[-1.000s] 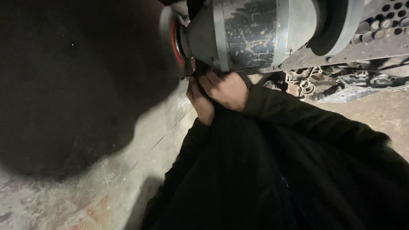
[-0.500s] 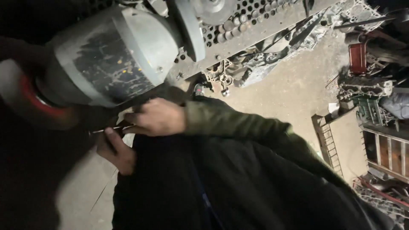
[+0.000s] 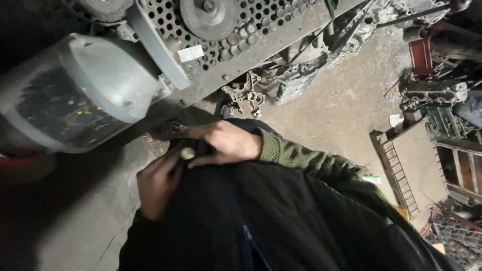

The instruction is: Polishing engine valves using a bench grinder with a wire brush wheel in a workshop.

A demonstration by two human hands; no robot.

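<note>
My left hand [image 3: 155,186] reaches up from a dark sleeve, its fingertips pinched on a small pale round object [image 3: 187,153]. My right hand [image 3: 226,143], in an olive green fleece sleeve [image 3: 311,163], lies over the front of my dark jacket [image 3: 281,221], touching the round object with its thumb. Its fingers stretch left over the dark cloth; whether they grip anything is hidden. Both hands meet just below a big grey motor housing [image 3: 85,95].
A perforated metal plate [image 3: 261,30] with a round pulley [image 3: 208,12] runs across the top. Scrap machine parts [image 3: 301,75] lie on the concrete floor [image 3: 346,110]. A red container [image 3: 422,55], metal frames and a ladder-like rack [image 3: 399,170] stand at the right.
The view has swung right and down, so the motor now sits at upper left. My hands stay together at the jacket front, and the pale round object now shows between them.
</note>
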